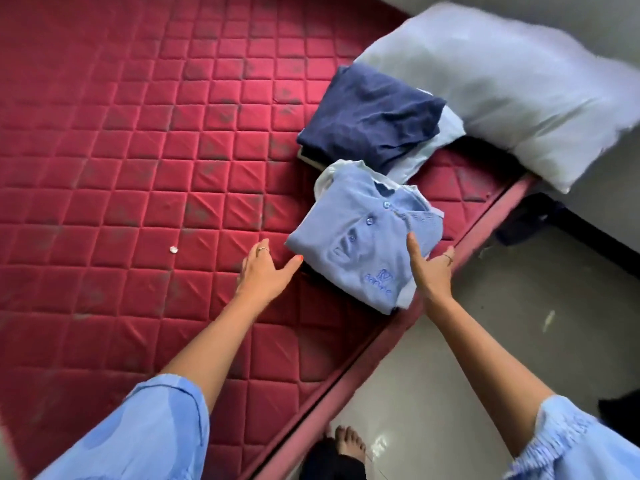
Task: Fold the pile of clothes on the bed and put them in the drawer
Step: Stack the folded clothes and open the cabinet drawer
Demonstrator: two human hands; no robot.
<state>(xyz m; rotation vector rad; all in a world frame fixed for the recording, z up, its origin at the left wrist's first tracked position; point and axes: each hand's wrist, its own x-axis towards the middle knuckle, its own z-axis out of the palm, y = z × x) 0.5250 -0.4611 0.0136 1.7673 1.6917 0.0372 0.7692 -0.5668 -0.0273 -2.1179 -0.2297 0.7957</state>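
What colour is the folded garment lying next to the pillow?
Dark navy blue, seen clearly in the head view, beside the pale pillow.

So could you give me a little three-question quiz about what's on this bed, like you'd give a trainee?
1. True or false: the light blue polo shirt is already folded.
2. Which thing lies nearest the white pillow? A) the navy folded garment B) the small white scrap C) the bare foot
3. Fill in: the left hand and right hand reach to either side of the ____.

Key:
1. True. It lies as a neat square on the red quilted mattress, collar and buttons up.
2. A. It sits right beside the pillow.
3. Polo shirt. Both hands are open at its edges, not yet gripping it.
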